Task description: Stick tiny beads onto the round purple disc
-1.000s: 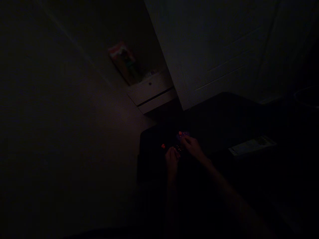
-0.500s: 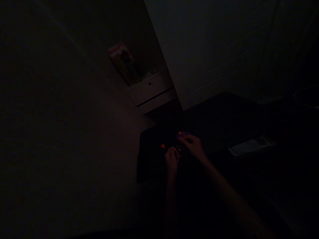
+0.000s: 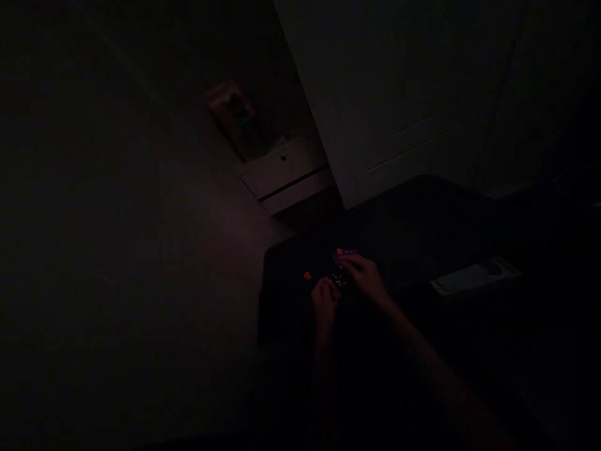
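In the dim light, my left hand rests low over the dark table with its fingers curled closed. Whatever it may hold is hidden. Just right of its fingertips lie several tiny pale-orange bits. My right hand reaches in from the right, thumb and fingers pinched together at the edge of a small purple item. A bright orange piece shows at that item. The dark hides whether the fingers grip it or only touch it. Another small orange piece lies left of my left hand.
The black tabletop meets a pale wall or panel at the back. Beyond its far left corner stands a light drawer unit, with a picture-covered box or book above. A flat pale item lies along the right.
Both hands stay almost in place. My right fingers shift slightly at the purple item, and more of the tiny bits between the hands shows now.
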Tool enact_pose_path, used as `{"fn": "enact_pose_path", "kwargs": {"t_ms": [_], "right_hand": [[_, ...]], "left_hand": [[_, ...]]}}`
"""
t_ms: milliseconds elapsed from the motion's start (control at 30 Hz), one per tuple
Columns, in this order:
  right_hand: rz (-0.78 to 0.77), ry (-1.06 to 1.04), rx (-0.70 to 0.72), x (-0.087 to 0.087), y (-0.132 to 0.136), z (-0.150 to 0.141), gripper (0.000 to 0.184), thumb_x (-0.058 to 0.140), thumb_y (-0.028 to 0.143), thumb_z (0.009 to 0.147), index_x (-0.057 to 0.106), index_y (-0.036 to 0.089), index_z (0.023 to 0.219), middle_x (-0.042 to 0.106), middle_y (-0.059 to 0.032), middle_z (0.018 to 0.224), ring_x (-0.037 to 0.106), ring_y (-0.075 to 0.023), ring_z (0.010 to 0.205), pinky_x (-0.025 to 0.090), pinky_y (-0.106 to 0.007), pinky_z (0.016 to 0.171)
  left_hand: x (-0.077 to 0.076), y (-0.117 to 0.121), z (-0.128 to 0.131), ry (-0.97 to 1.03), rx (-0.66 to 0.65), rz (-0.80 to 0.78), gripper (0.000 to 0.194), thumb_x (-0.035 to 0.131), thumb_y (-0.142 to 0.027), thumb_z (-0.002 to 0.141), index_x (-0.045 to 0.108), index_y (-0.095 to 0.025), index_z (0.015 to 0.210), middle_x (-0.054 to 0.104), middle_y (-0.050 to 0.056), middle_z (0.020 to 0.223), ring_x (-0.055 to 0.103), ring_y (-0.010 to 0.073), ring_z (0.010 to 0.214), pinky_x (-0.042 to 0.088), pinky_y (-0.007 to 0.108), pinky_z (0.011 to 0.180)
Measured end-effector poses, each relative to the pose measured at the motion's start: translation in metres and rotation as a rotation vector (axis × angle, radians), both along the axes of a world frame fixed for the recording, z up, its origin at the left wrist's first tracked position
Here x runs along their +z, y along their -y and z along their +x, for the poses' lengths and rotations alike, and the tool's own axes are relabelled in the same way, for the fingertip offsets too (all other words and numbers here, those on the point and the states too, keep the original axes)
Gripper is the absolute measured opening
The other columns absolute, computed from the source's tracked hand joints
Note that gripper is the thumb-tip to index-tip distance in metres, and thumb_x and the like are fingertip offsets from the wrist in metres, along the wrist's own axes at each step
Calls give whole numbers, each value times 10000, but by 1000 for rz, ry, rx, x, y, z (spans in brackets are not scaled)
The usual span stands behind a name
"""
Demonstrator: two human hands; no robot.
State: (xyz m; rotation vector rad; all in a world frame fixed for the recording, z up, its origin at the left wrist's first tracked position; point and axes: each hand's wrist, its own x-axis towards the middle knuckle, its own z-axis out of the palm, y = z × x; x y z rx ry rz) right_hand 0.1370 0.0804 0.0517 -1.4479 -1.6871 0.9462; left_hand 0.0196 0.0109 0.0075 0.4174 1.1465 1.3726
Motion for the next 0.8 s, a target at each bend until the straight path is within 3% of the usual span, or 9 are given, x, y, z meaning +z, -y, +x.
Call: {"fn": "enact_pose_path", "kwargs": {"t_ms": [233, 567, 800], "right_hand": [[-64, -26, -44, 6, 1, -5, 289, 746, 427, 793, 776, 206, 977, 752, -74, 1065, 708, -252, 972, 541, -381, 893], [-48, 92, -7, 10, 3, -5, 319, 624, 494, 879, 706, 186, 869, 726, -70, 874, 677, -210, 787, 503, -309, 716], [-21, 104, -32, 13, 3, -5, 370, 608, 535, 888, 712, 181, 862, 714, -66, 833, 659, -209, 756, 491, -309, 697]], "left_hand": [[3, 0, -3, -26, 5, 32, 579, 560, -720, 830, 512, -158, 697, 480, 0, 577, 392, 80, 485, 293, 214, 466], [1, 0, -2, -11, -3, 39, 558, 559, -690, 860, 514, -155, 709, 484, -1, 588, 400, 79, 497, 297, 208, 478], [-3, 0, -1, -19, -4, 37, 578, 557, -712, 848, 518, -155, 699, 499, 6, 585, 404, 78, 477, 292, 211, 464]]}}
